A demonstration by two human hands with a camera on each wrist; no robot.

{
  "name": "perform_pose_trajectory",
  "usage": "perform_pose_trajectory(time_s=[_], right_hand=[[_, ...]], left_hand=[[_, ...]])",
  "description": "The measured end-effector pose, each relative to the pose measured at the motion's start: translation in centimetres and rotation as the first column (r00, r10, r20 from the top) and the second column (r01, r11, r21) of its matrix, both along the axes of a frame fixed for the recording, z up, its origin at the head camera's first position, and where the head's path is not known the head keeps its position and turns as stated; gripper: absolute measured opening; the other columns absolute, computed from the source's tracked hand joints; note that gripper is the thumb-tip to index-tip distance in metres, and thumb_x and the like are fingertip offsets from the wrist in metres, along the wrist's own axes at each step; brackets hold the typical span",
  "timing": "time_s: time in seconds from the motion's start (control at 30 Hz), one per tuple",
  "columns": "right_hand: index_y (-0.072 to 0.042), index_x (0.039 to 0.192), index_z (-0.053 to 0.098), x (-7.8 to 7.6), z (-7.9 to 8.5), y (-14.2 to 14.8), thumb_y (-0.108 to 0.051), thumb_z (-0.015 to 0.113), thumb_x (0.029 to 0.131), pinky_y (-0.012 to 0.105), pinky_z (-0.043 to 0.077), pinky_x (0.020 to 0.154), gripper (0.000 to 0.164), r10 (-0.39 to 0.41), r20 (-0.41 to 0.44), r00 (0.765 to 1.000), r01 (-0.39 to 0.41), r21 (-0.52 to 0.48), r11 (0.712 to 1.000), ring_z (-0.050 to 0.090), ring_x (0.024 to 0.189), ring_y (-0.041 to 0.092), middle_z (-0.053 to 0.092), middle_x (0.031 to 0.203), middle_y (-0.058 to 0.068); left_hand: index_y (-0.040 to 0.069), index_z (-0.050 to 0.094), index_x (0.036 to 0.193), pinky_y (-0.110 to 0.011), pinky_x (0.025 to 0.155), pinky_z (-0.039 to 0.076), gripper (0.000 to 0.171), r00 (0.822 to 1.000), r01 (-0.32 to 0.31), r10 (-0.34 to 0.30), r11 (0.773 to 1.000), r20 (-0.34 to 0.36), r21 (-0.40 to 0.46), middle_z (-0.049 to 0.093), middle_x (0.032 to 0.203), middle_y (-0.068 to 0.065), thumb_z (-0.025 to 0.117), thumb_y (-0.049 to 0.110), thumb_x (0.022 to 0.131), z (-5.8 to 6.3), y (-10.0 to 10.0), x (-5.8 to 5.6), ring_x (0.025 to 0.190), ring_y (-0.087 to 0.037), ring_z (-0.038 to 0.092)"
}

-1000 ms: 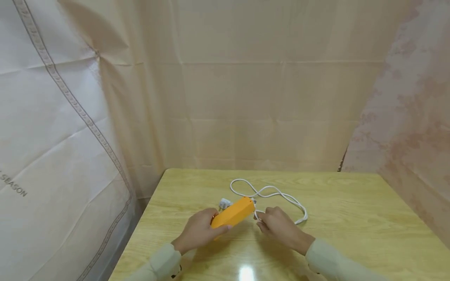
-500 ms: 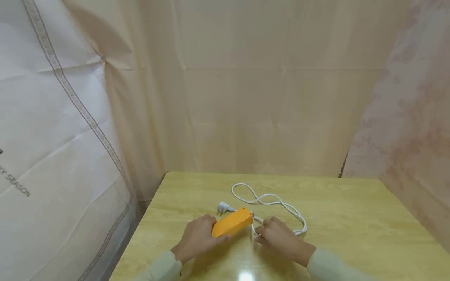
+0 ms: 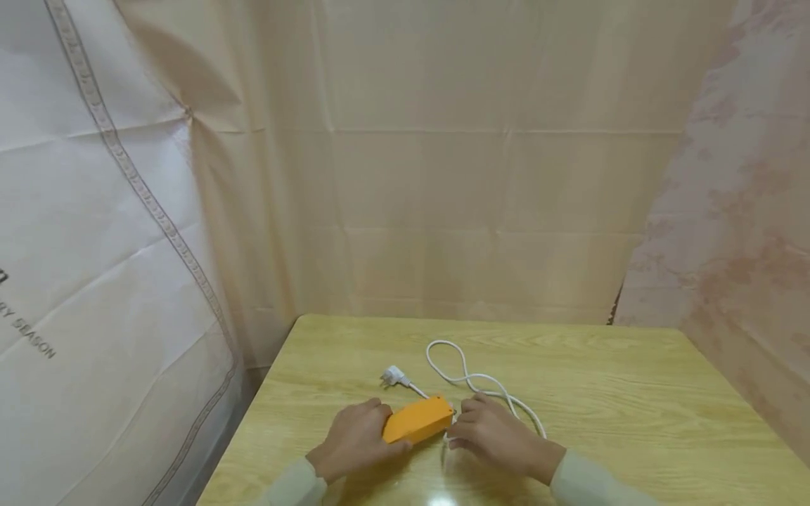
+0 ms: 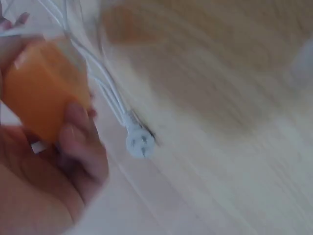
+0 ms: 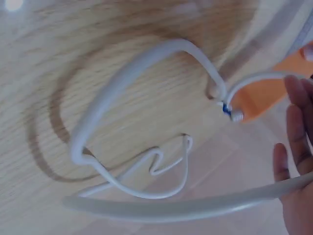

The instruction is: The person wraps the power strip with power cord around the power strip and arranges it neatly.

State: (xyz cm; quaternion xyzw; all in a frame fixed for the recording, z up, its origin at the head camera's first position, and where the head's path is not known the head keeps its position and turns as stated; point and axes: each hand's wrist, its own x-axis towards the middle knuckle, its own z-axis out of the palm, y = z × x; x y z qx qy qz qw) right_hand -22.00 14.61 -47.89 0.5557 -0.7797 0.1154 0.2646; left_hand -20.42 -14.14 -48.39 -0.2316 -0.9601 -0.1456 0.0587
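In the head view my left hand point(image 3: 357, 439) grips the near end of an orange power strip point(image 3: 420, 419), thumb along its front side. The left wrist view shows the fingers curled round the orange body point(image 4: 44, 93). My right hand point(image 3: 493, 433) is beside the strip's other end, where the white cord point(image 5: 171, 208) comes out. Its fingers are bent and pinch the cord near the strip; the thumb is hidden. In the right wrist view a length of cord crosses the palm and loops away. The white plug point(image 3: 394, 377) lies on the table behind the strip, prongs to the left.
The wooden table point(image 3: 620, 407) carries a loose figure-eight of cord behind the right hand. A beige curtain point(image 3: 455, 183) hangs past the far edge. Printed sheets flank the left point(image 3: 114, 295) and right point(image 3: 753, 232) sides.
Both hands and the power strip shift nearer, partly as the head view tilts. The right hand moves left, closer to the strip's end, and the cord follows. More of the plug's cord shows.
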Motion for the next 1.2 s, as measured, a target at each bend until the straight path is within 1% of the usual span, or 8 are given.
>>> perform_pose_trajectory(time_s=[0.1, 0.17, 0.37, 0.53, 0.77, 1.0, 1.07, 1.2], right_hand=[[-0.024, 0.094, 0.075, 0.1, 0.7, 0.0, -0.028, 0.074, 0.095, 0.018, 0.033, 0.075, 0.005, 0.038, 0.052, 0.998, -0.036, -0.035, 0.999, 0.042, 0.073, 0.0, 0.067, 0.085, -0.021], [-0.024, 0.096, 0.074, 0.1, 1.2, 0.1, -0.028, 0.072, 0.097, 0.018, 0.034, 0.076, 0.005, 0.053, 0.064, 0.997, -0.051, -0.043, 0.998, 0.045, 0.074, 0.0, 0.067, 0.087, -0.021], [-0.023, 0.099, 0.076, -0.8, 1.7, 0.4, -0.028, 0.071, 0.097, 0.019, 0.037, 0.076, 0.008, 0.072, 0.027, 0.997, -0.068, -0.118, 0.991, 0.051, 0.078, 0.001, 0.068, 0.09, -0.02], [-0.024, 0.104, 0.077, -1.4, 1.7, 0.6, -0.031, 0.068, 0.1, 0.019, 0.038, 0.075, 0.012, 0.096, -0.017, 0.995, -0.097, -0.161, 0.982, 0.052, 0.079, 0.002, 0.069, 0.093, -0.02], [-0.025, 0.103, 0.078, -1.6, 1.6, 0.9, -0.034, 0.065, 0.099, 0.018, 0.04, 0.077, 0.016, 0.058, 0.006, 0.998, -0.056, -0.174, 0.983, 0.057, 0.082, 0.003, 0.069, 0.092, -0.018], [-0.024, 0.101, 0.079, -2.1, 1.4, 1.1, -0.035, 0.063, 0.098, 0.018, 0.039, 0.073, 0.019, 0.019, 0.007, 1.0, -0.017, -0.198, 0.98, 0.054, 0.078, 0.003, 0.069, 0.089, -0.018], [-0.024, 0.1, 0.079, -2.2, 1.3, 1.2, -0.035, 0.062, 0.098, 0.018, 0.038, 0.072, 0.021, 0.013, 0.015, 1.0, -0.01, -0.207, 0.978, 0.052, 0.077, 0.004, 0.07, 0.09, -0.018], [-0.023, 0.1, 0.08, -2.3, 1.1, 1.2, -0.037, 0.06, 0.099, 0.017, 0.037, 0.071, 0.024, 0.011, 0.027, 1.0, -0.004, -0.225, 0.974, 0.05, 0.075, 0.004, 0.071, 0.09, -0.017]], left_hand=[[0.018, 0.07, 0.088, -0.022, 0.053, 0.035, 0.048, 0.994, 0.108, -0.108, 0.994, 0.03, -0.002, 0.048, 0.073, 0.016, 0.074, 0.066, 0.081, 0.4, -0.2, -0.1, 0.059, -0.001, 0.041], [0.019, 0.071, 0.089, -0.021, 0.054, 0.036, 0.048, 0.986, 0.157, -0.157, 0.988, 0.062, 0.001, 0.048, 0.074, 0.018, 0.075, 0.067, 0.081, 0.8, -0.4, 0.0, 0.06, 0.0, 0.042], [0.02, 0.074, 0.094, -0.019, 0.054, 0.038, 0.05, 0.963, 0.251, -0.252, 0.968, 0.099, 0.022, 0.049, 0.076, 0.02, 0.072, 0.068, 0.084, 1.4, -0.6, 0.2, 0.062, 0.001, 0.044], [0.018, 0.078, 0.102, -0.017, 0.057, 0.038, 0.053, 0.928, 0.344, -0.352, 0.935, 0.121, 0.081, 0.051, 0.077, 0.021, 0.071, 0.067, 0.086, 1.4, -0.8, 0.1, 0.063, 0.003, 0.044], [0.017, 0.079, 0.105, -0.017, 0.057, 0.039, 0.051, 0.905, 0.372, -0.395, 0.915, 0.157, 0.155, 0.052, 0.077, 0.021, 0.072, 0.064, 0.088, 1.4, -1.1, 0.0, 0.063, 0.004, 0.044], [0.017, 0.08, 0.107, -0.017, 0.057, 0.043, 0.047, 0.878, 0.388, -0.439, 0.886, 0.191, 0.252, 0.056, 0.08, 0.021, 0.072, 0.06, 0.09, 1.2, -1.5, 0.0, 0.064, 0.004, 0.047], [0.017, 0.08, 0.107, -0.018, 0.056, 0.043, 0.046, 0.87, 0.398, -0.456, 0.874, 0.19, 0.277, 0.056, 0.079, 0.02, 0.073, 0.058, 0.09, 1.2, -1.6, 0.0, 0.064, 0.004, 0.047], [0.015, 0.079, 0.111, -0.017, 0.058, 0.043, 0.042, 0.838, 0.418, -0.503, 0.84, 0.21, 0.344, 0.056, 0.08, 0.019, 0.073, 0.052, 0.092, 1.1, -1.7, 0.0, 0.066, 0.004, 0.047]])
